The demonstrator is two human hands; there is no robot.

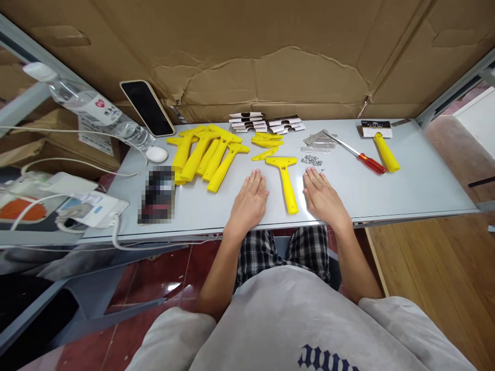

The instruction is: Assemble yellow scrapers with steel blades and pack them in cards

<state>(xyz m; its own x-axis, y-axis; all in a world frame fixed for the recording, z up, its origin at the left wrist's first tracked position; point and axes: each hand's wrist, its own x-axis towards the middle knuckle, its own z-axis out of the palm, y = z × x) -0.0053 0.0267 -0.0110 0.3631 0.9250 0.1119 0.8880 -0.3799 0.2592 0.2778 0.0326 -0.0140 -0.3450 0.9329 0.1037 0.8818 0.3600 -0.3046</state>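
My left hand (249,202) lies flat on the grey table, fingers stretched out and holding nothing. My right hand (322,195) rests flat in the same way. Between them, touching neither, lies a yellow scraper handle (286,188) with its wide head pointing away from me. Just beyond my right fingertips is a heap of small screws (311,160). Behind the screws are flat metal blades (320,141), and a red-handled screwdriver (372,163) has its tip on them. Flat yellow plastic pieces (266,140) sit beyond the single handle.
Several more yellow handles (209,154) are piled at left. Folded cards (248,122) stand at the back. A scraper with a card on its head (386,152) lies right. A water bottle (96,108), a phone (147,107), a power strip (91,206) and a pixelated item (157,196) occupy the left.
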